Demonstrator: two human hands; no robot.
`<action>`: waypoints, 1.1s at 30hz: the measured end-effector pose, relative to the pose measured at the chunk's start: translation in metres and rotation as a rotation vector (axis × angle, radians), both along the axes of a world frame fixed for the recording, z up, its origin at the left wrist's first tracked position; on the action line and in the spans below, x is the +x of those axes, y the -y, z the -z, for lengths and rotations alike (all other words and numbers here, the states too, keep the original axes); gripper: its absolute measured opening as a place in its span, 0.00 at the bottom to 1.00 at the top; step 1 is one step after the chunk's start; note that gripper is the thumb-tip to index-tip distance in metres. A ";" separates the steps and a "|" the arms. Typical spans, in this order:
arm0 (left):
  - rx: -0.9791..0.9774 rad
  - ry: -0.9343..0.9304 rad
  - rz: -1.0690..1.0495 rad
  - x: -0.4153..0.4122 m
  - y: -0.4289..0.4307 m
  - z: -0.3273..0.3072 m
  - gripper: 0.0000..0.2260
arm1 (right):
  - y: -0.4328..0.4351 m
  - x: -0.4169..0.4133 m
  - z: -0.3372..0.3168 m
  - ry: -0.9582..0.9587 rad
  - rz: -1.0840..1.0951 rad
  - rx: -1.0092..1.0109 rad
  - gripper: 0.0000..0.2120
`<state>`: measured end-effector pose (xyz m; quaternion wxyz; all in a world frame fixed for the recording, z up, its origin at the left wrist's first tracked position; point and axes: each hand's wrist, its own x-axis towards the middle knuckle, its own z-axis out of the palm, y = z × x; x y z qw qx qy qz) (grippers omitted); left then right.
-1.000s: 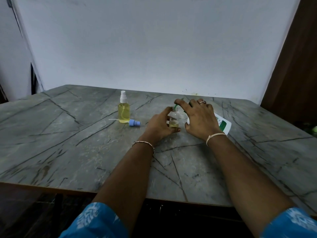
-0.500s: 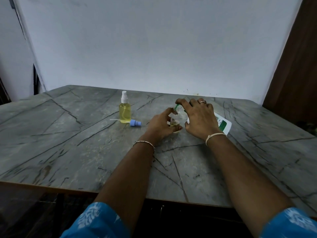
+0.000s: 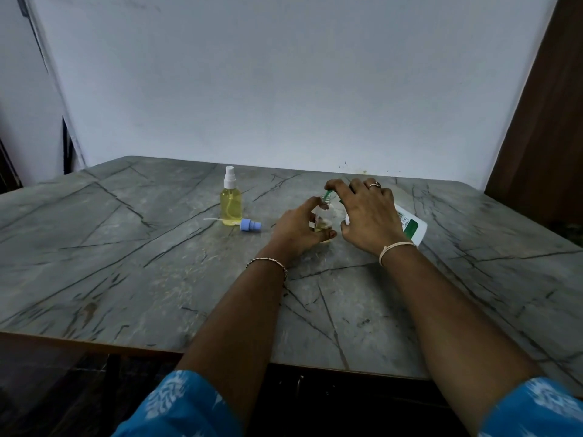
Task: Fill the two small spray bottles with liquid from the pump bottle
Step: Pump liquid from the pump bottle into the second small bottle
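Open spray bottle point(image 3: 324, 216), barely filled, stands near the desk's point(image 3: 126, 279) far edge, right of centre, clasped by the left grip point(image 3: 298, 230). The right grip point(image 3: 367, 216) wraps the pump bottle point(image 3: 411, 227), forefinger on its green spout point(image 3: 328, 194). Recommended: centre the spout over the mouth and press slowly. The filled spray bottle point(image 3: 232, 206) stands leftward.

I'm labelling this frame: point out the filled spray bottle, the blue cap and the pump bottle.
filled spray bottle point(image 3: 232, 209), head view, yellow body.
blue cap point(image 3: 250, 225), head view, its side.
pump bottle point(image 3: 411, 228), head view, green label.
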<state>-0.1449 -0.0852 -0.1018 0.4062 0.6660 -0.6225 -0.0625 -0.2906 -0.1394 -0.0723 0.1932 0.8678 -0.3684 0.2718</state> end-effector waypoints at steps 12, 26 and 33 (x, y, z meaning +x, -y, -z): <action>0.000 -0.008 -0.006 -0.001 0.001 0.000 0.27 | 0.001 -0.005 0.001 -0.053 0.019 0.001 0.35; -0.009 -0.015 -0.002 0.000 0.001 0.002 0.24 | 0.001 -0.007 0.003 -0.063 0.013 -0.014 0.36; -0.007 -0.010 -0.014 0.000 0.002 0.002 0.27 | 0.000 0.000 0.000 -0.024 0.000 -0.013 0.31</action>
